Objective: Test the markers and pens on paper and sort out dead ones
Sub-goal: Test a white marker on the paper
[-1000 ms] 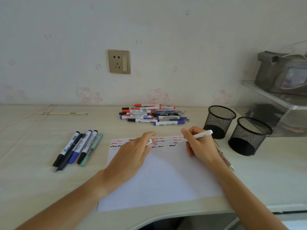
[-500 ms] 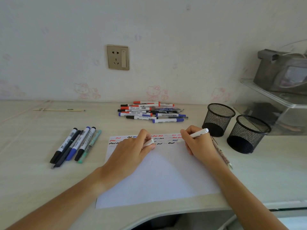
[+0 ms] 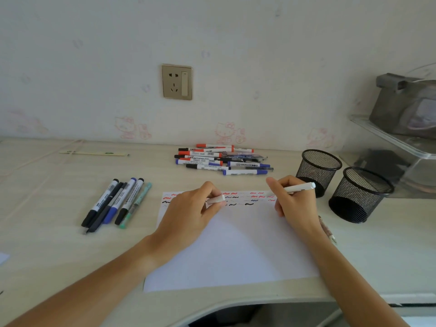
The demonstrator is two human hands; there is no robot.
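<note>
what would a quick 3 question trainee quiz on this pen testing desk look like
1. True or false: the right hand holds a white pen over the paper.
2. What does the left hand grip? A) a white cap B) a ruler C) a mesh cup
3. How many black mesh cups stand right of the paper?

Key
1. True.
2. A, the white cap.
3. Two: the far mesh cup and the near mesh cup.
</note>
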